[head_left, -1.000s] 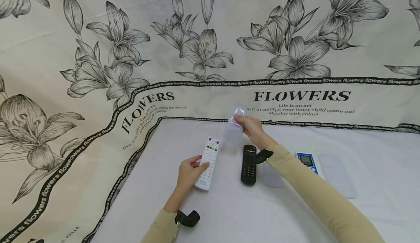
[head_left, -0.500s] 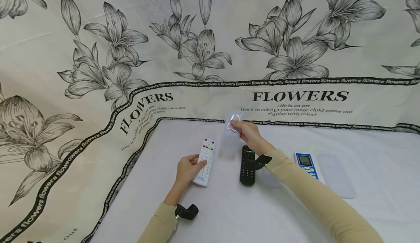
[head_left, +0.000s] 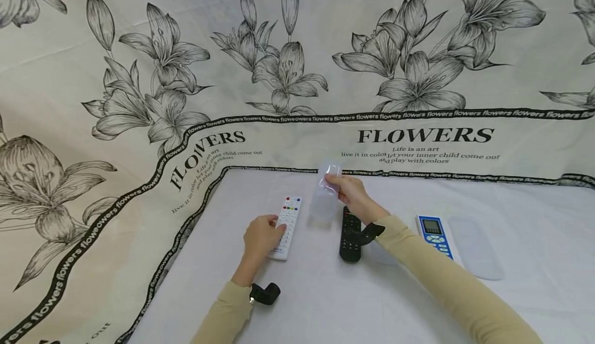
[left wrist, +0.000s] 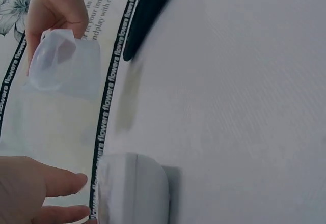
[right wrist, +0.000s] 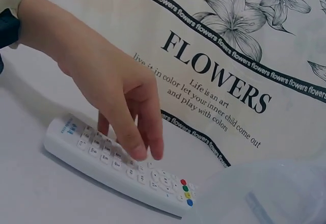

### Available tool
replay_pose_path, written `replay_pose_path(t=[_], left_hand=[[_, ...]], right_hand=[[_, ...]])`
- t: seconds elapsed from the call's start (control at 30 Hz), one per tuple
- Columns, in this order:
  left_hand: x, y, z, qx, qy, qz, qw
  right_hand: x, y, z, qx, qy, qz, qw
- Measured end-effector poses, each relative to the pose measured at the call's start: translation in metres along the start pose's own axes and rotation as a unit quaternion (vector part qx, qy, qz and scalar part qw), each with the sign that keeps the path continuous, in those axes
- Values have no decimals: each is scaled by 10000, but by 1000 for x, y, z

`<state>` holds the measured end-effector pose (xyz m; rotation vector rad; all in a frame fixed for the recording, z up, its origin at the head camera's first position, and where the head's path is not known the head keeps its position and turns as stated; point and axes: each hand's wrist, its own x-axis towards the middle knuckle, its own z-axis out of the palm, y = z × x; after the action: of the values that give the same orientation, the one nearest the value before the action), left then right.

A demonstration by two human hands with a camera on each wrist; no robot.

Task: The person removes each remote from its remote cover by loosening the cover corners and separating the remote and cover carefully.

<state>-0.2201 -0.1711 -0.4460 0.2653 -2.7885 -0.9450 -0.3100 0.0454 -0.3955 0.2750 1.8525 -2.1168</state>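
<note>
A white remote control (head_left: 289, 225) with rows of buttons lies on the white-covered table. Over its left side is my left hand (head_left: 261, 235); in the left wrist view a gap shows between its loosely spread fingers (left wrist: 69, 182) and the remote's end (left wrist: 135, 188). My right hand (head_left: 357, 197) pinches the upper end of a clear plastic sleeve (head_left: 324, 202), which hangs above the table to the right of the white remote. The left wrist view shows the sleeve's mouth gaping. Below the right hand lies a black remote control (head_left: 350, 248), partly covered by the wrist camera.
To the right lies a white and blue remote control (head_left: 433, 228) with a small screen, partly behind the right sleeve. Next to it is a flat clear sleeve (head_left: 479, 251). Another clear sleeve (head_left: 378, 253) shows faintly beside the black remote. A flower-printed cloth (head_left: 288, 142) hangs behind.
The white remote has moved slightly left and come down on the table, and the left hand's fingers have loosened from it. The right hand has brought the clear sleeve down and left.
</note>
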Motion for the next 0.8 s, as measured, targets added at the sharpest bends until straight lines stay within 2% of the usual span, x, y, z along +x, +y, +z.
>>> replay_pose_path(t=[0.1,0.17,0.27,0.37,0.43,0.67,0.8], left_hand=[[0,9,0,-483,-38,423,9979],[1,17,1,-1063,-302,643,9918],[2,25,5,-1987,-894,643,9739],[2,32,11,-2512,-1126,462,9602],[1,35,15,-2617,-1065,438,9582],[-5,38,23,-2678,-621,492,9602],[-8,38,23,-2884,-501,491,9549]], right_hand=[[-3,-1,2,89,-21,-4,10000],[-4,-1,4,181,-54,-33,9998],[-5,0,7,364,-136,-91,9992],[-5,0,10,445,-206,-103,9987],[-6,0,12,444,-239,-77,9987],[-10,0,12,619,-249,-23,9978],[-12,-1,10,766,-282,-63,9966]])
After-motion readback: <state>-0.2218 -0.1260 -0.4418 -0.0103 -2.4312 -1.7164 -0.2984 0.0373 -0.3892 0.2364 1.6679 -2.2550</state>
